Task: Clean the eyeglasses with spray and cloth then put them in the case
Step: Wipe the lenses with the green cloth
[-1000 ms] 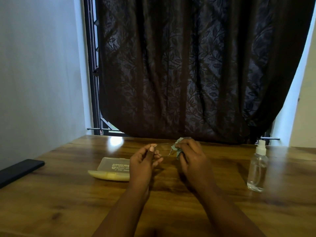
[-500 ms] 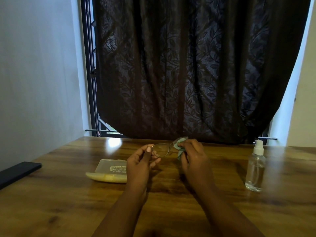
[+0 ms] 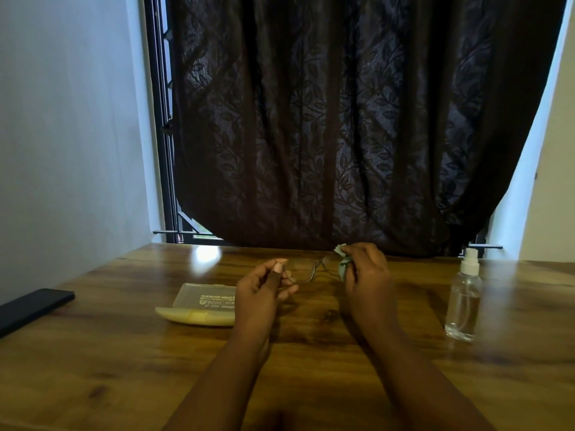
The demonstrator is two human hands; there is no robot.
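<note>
Eyeglasses [image 3: 312,269]: thin metal frame with clear lenses, faint against the wood; held above the table [image 3: 124,368] between both hands, far of centre
Left hand [image 3: 261,293]: thumb and fingertips pinch the left end of the frame; fingers curled
Right hand [image 3: 367,275]: fingers curled round a pale green cloth [image 3: 341,269], pressing it on the right lens
Case [image 3: 202,306]: translucent lid with printed text over a yellow base; lies on the table just left of the left hand
Spray bottle [image 3: 463,303]: clear, white nozzle, upright at the right, well apart from the hands
Dark flat object [image 3: 31,306]: at the table's left edge
Curtain [image 3: 342,119]: dark brown, leaf pattern, hanging behind the table
</note>
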